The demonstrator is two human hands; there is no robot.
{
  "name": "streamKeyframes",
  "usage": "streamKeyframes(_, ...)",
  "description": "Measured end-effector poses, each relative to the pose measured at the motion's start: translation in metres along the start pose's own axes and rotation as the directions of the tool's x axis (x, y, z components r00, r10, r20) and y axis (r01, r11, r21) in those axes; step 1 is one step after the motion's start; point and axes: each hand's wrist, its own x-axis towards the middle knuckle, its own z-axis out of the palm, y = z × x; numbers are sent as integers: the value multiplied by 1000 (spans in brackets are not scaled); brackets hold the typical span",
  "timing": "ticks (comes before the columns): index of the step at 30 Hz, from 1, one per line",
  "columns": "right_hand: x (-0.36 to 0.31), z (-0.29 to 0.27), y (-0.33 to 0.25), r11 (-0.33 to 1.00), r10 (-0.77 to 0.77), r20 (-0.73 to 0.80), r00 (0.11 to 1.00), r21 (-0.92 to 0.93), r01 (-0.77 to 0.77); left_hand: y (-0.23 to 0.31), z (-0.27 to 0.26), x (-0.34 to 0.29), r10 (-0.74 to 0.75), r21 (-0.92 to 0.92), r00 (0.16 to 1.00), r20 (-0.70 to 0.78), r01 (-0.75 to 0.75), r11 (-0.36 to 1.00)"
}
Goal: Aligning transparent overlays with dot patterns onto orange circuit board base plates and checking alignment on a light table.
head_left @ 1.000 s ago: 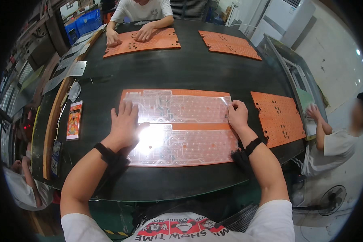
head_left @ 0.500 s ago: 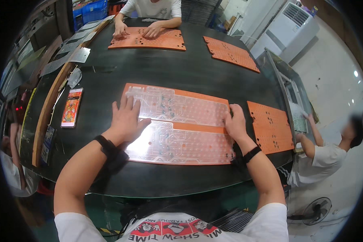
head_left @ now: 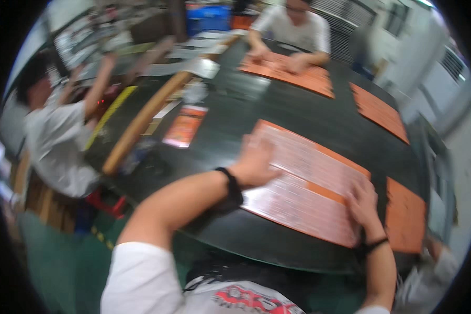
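Note:
An orange board [head_left: 324, 191] lies in front of me, tilted across the dark table. Two clear printed circuit films, the far film [head_left: 314, 162] and the near film [head_left: 298, 206], cover it side by side. My left hand [head_left: 256, 161] is over the board's left edge, its fingers apart. At the right end my right hand [head_left: 363, 203] rests with bent, parted fingers on the films and the board's edge. Motion blurs the whole picture, so the fingertips and the film's fine lines are indistinct.
A phone [head_left: 185, 126] lies left of the board, by a wooden strip [head_left: 146, 123]. Other orange boards stand on the table: a right-hand board [head_left: 404, 214] and a far-right board [head_left: 379, 112]. Across the table a person works over an orange board [head_left: 314, 81]. Another person [head_left: 63, 136] is at left.
The view has swung left, so the table appears turned and shifted right. My right hand has moved from the board's right edge onto the films. My left hand stays at the left end.

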Motion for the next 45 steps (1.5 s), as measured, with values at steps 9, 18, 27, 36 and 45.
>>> streamKeyframes(9,-32,-14,0,963,268,331,905,-71,-259,19,1,-9,127,62,981,145,-137,989)
streamKeyframes(18,24,-4,-138,915,53,405,913,346,-207,20,-20,-42,-12,-3,968,249,13,1000)
streamKeyframes(27,-55,-26,-45,940,328,298,897,-192,-280,47,-26,-20,82,191,942,324,-150,970)
streamKeyframes(36,32,39,-107,934,-290,183,939,268,237,41,11,7,135,92,961,240,-160,983)
streamKeyframes(45,-3,18,-14,953,293,225,929,-145,-265,127,42,54,281,-220,883,377,-209,953)
